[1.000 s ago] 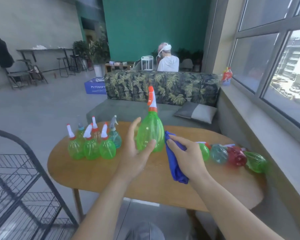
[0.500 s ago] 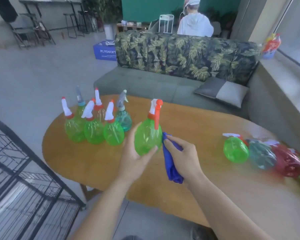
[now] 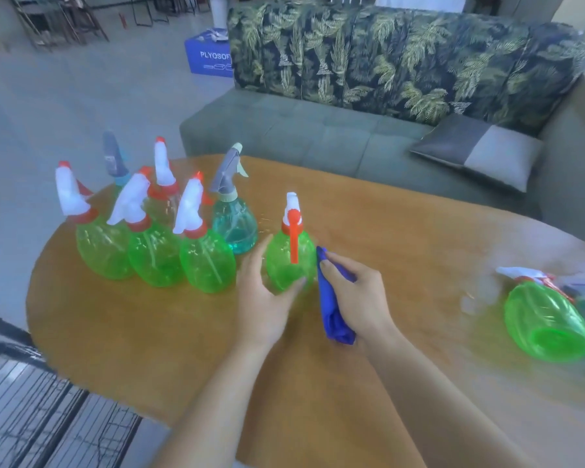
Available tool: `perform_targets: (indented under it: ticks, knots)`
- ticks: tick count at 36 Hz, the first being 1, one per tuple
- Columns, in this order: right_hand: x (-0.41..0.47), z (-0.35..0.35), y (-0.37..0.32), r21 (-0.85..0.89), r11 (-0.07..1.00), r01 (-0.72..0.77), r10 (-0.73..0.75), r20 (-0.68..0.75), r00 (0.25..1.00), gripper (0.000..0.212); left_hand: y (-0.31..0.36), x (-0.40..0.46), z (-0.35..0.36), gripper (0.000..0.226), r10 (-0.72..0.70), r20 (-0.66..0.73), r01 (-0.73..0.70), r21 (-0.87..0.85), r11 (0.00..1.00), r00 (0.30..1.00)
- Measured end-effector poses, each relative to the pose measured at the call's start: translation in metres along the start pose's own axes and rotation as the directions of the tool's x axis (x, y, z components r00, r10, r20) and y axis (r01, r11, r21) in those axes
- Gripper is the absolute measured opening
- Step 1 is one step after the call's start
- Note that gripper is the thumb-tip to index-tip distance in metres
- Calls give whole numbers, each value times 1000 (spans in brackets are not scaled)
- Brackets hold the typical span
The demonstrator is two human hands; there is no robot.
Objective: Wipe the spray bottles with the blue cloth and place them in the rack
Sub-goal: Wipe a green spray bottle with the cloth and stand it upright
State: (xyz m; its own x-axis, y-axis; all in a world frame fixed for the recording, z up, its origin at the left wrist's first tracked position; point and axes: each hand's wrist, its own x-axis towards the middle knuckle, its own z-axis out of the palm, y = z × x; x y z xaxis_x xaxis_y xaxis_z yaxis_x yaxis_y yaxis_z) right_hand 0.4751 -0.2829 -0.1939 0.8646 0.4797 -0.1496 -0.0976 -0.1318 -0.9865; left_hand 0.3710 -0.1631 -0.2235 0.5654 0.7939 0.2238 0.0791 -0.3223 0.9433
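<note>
Gripping the green bottle (image 3: 289, 261) — now lowered beside the standing group — left hand (image 3: 262, 292); right hand (image 3: 358, 295) clutches blue cloth (image 3: 333, 309).

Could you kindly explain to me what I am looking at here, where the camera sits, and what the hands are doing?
There is no machine here: the camera sits on a person's head and looks down at their own two bare hands. The left hand curls round an upright clear green plastic spray bottle with an orange trigger, at the oval wooden table. The right hand has a grip on a bunched blue cloth, held against the bottle's side. To the left stands a cluster of similar bottles, mostly green, at least one teal. At the right edge another green bottle lies on its side. The black wire rack shows at bottom left, and a leaf-patterned sofa stands behind.
</note>
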Motion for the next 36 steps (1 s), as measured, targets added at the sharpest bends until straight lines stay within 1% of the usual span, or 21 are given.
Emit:
perform_targets:
  ticks: [3, 7, 10, 12, 16, 18, 21, 27, 32, 36]
  knots:
    - [17, 5, 6, 25, 1000, -4, 4, -1, 1000, 16, -11, 9, 10, 81, -37, -65, 35, -34, 999, 997]
    - [35, 10, 12, 48, 999, 7, -8, 11, 1000, 16, -15, 16, 21, 74, -5, -127, -3, -65, 998, 992]
    - [46, 13, 15, 29, 999, 32, -32, 11, 999, 17, -17, 22, 27, 79, 43, -178, -51, -40, 998, 983]
    - [53, 16, 16, 11, 999, 40, -40, 18, 999, 17, -17, 24, 31, 83, 34, -209, -38, -15, 999, 977]
    - [61, 19, 16, 58, 998, 14, -17, 44, 999, 17, -21, 25, 36, 85, 35, -248, -24, 47, 999, 968]
    - [63, 20, 14, 63, 998, 18, -22, 59, 998, 20, -22, 26, 37, 86, 17, -264, -4, 51, 999, 964]
    - [67, 22, 14, 59, 998, 4, -8, 75, 997, 21, -19, 22, 39, 86, -44, -262, 45, -2, 999, 964]
    - [74, 25, 15, 28, 1000, -14, 11, 89, 996, 23, -16, 15, 38, 83, -65, -228, 55, -49, 997, 972]
    - [70, 25, 11, 8, 999, -33, 32, 115, 993, 24, -10, 10, 31, 87, -97, -185, 87, -60, 994, 978]
    - [62, 11, 4, -44, 999, -11, 17, 129, 992, 21, -4, 0, 29, 86, -113, -183, 104, -58, 993, 977]
